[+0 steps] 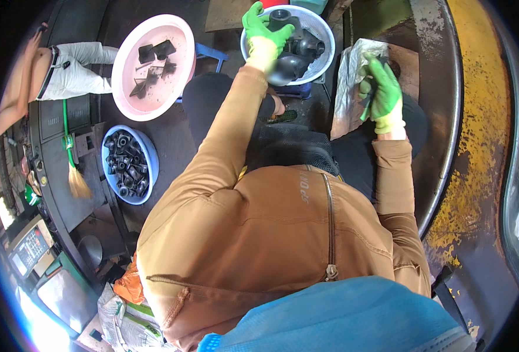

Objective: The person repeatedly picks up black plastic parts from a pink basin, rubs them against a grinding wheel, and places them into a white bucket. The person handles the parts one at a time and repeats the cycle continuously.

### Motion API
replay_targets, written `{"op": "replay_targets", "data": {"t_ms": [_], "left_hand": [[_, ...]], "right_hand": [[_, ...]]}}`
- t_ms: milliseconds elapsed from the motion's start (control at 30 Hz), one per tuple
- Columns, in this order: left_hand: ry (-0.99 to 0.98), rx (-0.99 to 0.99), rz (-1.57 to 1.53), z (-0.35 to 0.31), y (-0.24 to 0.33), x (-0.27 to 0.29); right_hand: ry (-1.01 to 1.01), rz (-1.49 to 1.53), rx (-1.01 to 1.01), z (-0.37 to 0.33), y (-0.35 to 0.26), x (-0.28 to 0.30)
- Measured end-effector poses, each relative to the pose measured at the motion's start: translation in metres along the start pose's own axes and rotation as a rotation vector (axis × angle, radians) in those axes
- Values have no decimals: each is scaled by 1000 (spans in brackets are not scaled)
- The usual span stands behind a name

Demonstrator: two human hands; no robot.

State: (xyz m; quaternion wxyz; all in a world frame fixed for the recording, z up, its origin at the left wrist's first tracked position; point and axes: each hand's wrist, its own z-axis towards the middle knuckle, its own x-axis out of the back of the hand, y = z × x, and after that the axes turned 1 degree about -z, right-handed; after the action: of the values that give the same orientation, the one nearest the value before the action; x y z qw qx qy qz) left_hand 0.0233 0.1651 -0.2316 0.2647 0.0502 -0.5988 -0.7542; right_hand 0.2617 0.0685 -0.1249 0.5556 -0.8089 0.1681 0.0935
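My left hand (265, 36), in a green and yellow glove, reaches over a pale basin (328, 63) at the far middle. Its fingers and thumb are spread beside the black moulded parts (300, 48) heaped there; no firm grip on one shows. My right hand (384, 94), gloved alike, is raised above my right leg with its fingers curled. A thin dark piece shows by its palm, too small to name. Beside that hand a whitish crumpled sheet (349, 76) lies over brown cardboard (409, 66).
A pink basin (121, 97) with several flat black pieces stands at left. Below it is a blue basin (153, 170) full of small black parts. A broom (77, 180) hangs at the left. Another person (75, 69) is at far left. A yellow, worn metal edge (476, 117) runs along the right.
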Motion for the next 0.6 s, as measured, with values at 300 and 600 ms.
{"op": "replay_targets", "data": {"t_ms": [300,600], "left_hand": [[-282,-173,-524,-58,131,47],[-285,-225,-281,-67,151,71]], "right_hand": [[-215,222,-125,-1,11,-42],[-255,308,-169,-2,22,-42]]}}
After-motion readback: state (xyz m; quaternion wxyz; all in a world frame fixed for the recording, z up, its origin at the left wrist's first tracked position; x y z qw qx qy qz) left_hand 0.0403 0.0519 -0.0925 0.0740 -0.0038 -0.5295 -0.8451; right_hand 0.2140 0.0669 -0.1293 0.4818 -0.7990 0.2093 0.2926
